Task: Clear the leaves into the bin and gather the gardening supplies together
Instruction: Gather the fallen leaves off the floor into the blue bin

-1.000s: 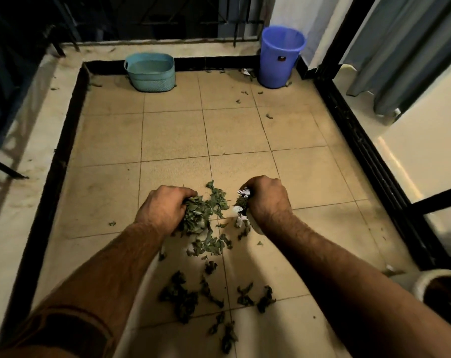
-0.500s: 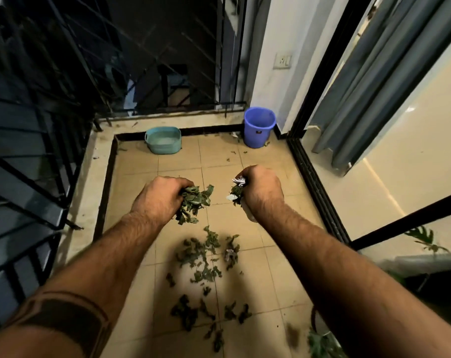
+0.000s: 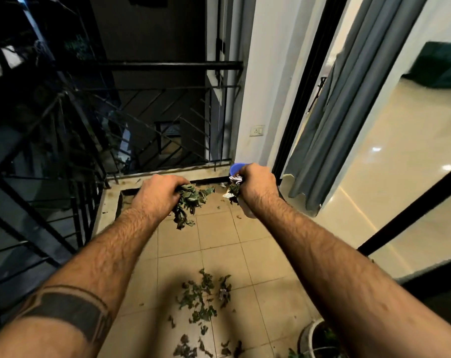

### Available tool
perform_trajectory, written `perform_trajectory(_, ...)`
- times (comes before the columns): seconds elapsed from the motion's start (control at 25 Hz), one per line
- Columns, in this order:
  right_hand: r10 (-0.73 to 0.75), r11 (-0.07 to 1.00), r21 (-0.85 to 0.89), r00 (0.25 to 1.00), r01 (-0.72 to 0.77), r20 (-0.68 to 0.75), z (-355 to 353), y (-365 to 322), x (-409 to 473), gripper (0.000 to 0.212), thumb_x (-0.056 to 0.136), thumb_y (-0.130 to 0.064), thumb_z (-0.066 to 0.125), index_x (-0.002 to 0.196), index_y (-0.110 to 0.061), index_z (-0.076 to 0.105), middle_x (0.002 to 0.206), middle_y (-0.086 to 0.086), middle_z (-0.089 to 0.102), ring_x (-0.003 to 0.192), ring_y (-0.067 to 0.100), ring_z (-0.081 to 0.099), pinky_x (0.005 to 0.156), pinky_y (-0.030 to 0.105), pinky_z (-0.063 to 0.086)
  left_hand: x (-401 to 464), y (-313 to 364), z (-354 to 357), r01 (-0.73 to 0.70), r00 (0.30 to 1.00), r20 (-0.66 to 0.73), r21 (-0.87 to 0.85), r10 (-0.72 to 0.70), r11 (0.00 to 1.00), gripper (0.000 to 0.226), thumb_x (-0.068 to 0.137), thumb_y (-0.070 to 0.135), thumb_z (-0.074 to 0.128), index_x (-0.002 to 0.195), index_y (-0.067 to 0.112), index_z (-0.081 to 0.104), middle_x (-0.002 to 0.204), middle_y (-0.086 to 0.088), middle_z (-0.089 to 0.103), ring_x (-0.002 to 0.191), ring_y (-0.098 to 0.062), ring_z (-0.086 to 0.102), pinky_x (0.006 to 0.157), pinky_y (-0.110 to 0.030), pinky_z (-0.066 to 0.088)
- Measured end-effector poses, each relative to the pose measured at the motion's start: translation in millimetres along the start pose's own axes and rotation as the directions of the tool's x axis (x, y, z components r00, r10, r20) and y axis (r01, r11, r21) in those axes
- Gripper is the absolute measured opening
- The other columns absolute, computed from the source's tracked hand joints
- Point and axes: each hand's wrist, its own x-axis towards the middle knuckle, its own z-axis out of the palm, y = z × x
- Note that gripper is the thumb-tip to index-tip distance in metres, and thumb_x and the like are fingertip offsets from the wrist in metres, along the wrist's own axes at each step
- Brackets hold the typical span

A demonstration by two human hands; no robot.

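Leaves, limp and crumpled, fill both fists: left hand (image 3: 159, 193) grasps a green clump (image 3: 189, 200); right hand (image 3: 256, 186) clenches leaves with white scraps (image 3: 233, 188).

Both arms reach forward, bare forearms, backs of the hands up. I see a dark band tattoo on the left forearm. Left hand (image 3: 159, 193) is fisted round a clump of leaves (image 3: 191, 200). Right hand (image 3: 256, 184) is fisted round leaves and white scraps (image 3: 234, 187).
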Motion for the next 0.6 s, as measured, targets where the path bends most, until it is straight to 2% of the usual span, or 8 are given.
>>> perform_trajectory(0.2, 0.065, 0.997, 0.057, 0.994, -0.060, -0.092, -29.2, -27.8, -33.9, 0.044, 0.068, 0.003, 0.076, 0.106, -0.021, 0.076, 0.100, 0.006, 0.075, 0.096, 0.024, 0.072, 0.087, 0.036, 0.061, -12.6, -2.2, -50.2, -0.031, 0.999, 0.004, -0.029, 0.031, 0.999, 0.037, 0.097, 0.016, 0.061, 0.130, 0.031, 0.067, 0.120, -0.002, 0.072, 0.111, -0.022, 0.066, 0.102, -0.041, 0.052)
perform_trajectory(0.32, 0.117, 0.989, 0.112, 0.983, -0.101, -0.144, -39.7, -39.4, -41.6, 0.047, 0.076, 0.006, 0.070, 0.115, -0.020, 0.075, 0.108, 0.008, 0.074, 0.101, 0.025, 0.070, 0.092, 0.035, 0.059, -10.4, -1.4, -68.8, -0.074, 0.997, 0.024, -0.040, 0.075, 0.996, 0.037, 0.097, 0.013, 0.061, 0.129, 0.030, 0.067, 0.118, -0.002, 0.072, 0.109, -0.021, 0.067, 0.100, -0.039, 0.053)
perform_trajectory(0.48, 0.159, 0.982, 0.133, 0.972, -0.137, -0.173, -51.6, -38.9, -33.7, 0.043, 0.077, 0.003, 0.067, 0.112, -0.019, 0.076, 0.106, 0.009, 0.074, 0.097, 0.027, 0.069, 0.085, 0.029, 0.057, 8.4, 14.7, -71.4, -0.123, 0.990, 0.060, -0.073, 0.127, 0.990, 0.037, 0.097, 0.012, 0.061, 0.128, 0.030, 0.067, 0.120, -0.001, 0.071, 0.110, -0.019, 0.066, 0.100, -0.038, 0.053)
perform_trajectory(0.6, 0.167, 0.977, 0.161, 0.969, -0.137, -0.183, -62.0, -29.5, -6.9, 0.038, 0.080, -0.004, 0.069, 0.114, -0.019, 0.077, 0.108, 0.010, 0.073, 0.099, 0.028, 0.068, 0.081, 0.024, 0.050, 38.7, 33.3, -63.8, -0.174, 0.982, 0.059, -0.070, 0.178, 0.982, 0.039, 0.095, 0.009, 0.059, 0.126, 0.031, 0.069, 0.120, -0.001, 0.071, 0.111, -0.022, 0.066, 0.100, -0.039, 0.053)
